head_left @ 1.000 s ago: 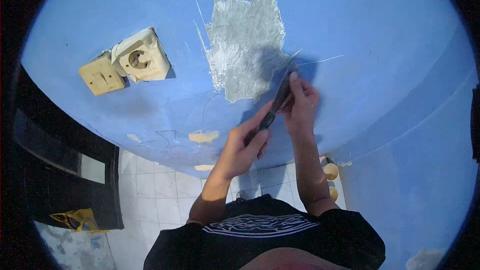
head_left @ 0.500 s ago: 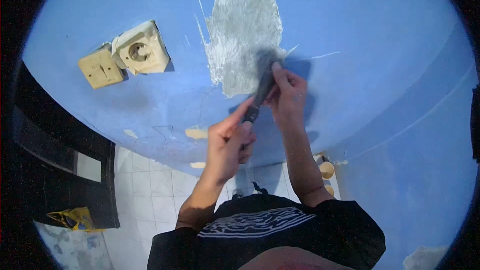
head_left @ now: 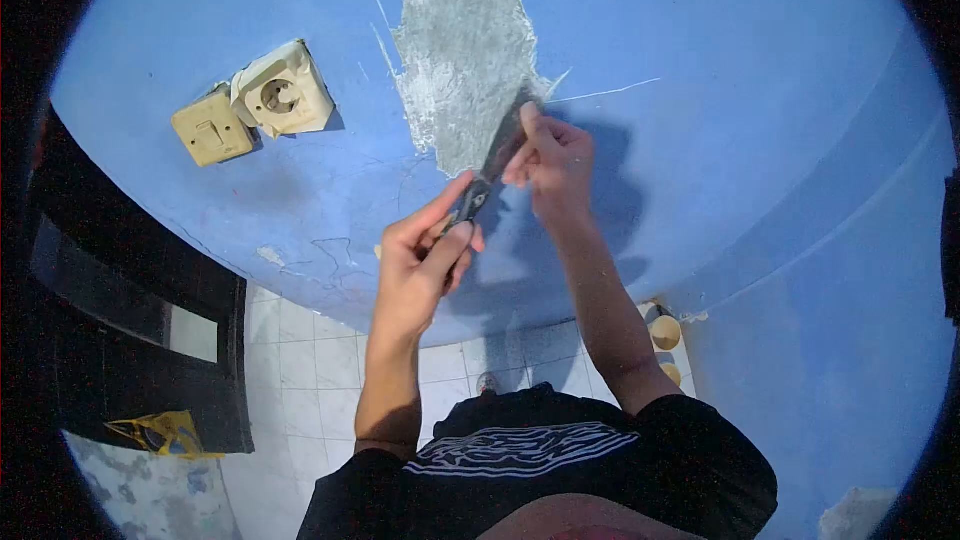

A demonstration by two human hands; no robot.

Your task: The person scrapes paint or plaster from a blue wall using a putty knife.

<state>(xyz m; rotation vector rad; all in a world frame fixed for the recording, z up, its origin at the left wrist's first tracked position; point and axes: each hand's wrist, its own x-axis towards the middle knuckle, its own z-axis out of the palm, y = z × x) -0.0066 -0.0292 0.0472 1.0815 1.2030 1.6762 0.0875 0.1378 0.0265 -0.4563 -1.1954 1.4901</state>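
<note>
A scraper (head_left: 503, 147) with a dark handle and a flat blade lies slantwise against the blue wall. My left hand (head_left: 420, 258) is closed round its handle, the index finger stretched along it. Higher up, my right hand (head_left: 556, 162) pinches the blade near its far end, thumb on top. That end touches the lower right edge of a rough grey bare patch (head_left: 465, 60), where the blue paint is gone. Thin pale scratches run out from the patch. The blade's tip is slightly blurred and partly in shadow.
To the left, a light switch (head_left: 213, 128) and a loosely fitted socket (head_left: 283, 92) stick out from the wall. Below are white floor tiles (head_left: 330, 365). Round tan objects (head_left: 665, 333) stand by the wall at right. A yellow bag-like item (head_left: 165, 434) lies lower left.
The view has shifted, so the grey patch sits further left and higher. Both hands and the scraper appear further left too. The blade is less blurred and still at the patch's lower right edge.
</note>
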